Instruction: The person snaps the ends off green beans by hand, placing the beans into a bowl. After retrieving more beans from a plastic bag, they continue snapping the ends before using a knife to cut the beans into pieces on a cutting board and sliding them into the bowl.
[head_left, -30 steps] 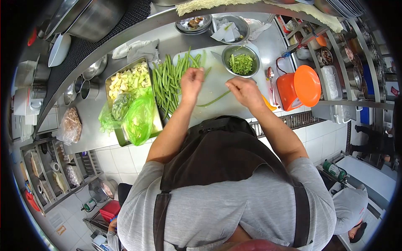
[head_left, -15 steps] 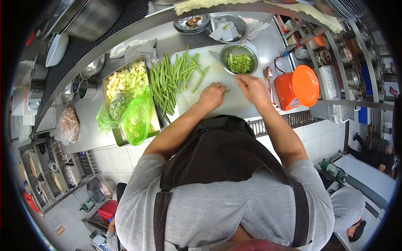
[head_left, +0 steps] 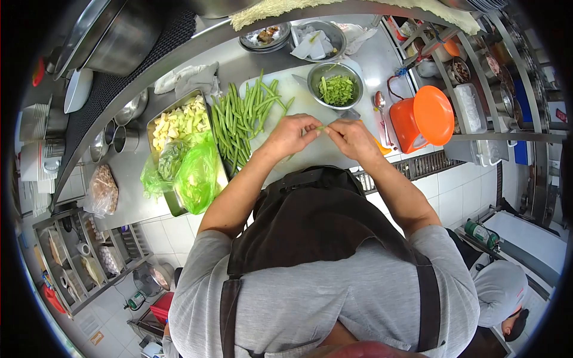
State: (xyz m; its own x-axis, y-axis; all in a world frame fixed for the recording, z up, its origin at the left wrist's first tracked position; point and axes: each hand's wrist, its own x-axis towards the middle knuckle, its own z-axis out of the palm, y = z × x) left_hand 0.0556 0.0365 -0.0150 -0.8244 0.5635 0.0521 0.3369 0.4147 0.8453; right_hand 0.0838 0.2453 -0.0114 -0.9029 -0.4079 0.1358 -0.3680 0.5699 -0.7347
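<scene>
Green beans [head_left: 230,122] lie heaped across the left edge of the board [head_left: 302,102], left of the bowl [head_left: 358,89]. Both forearms angle inward, and the left hand [head_left: 292,135] and right hand [head_left: 354,139] nearly meet over the board, knuckles up. Each pinches a bean [head_left: 322,127] narrowly between thumb and fingers. Half a second ago the hands were farther apart, the right one just below the bowl.

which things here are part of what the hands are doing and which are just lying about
In use:
bean piece between left hand and right hand
green beans
white board
bowl of cut greens, probably

Seemingly just lying about:
orange scale
spoon
green bag
</scene>
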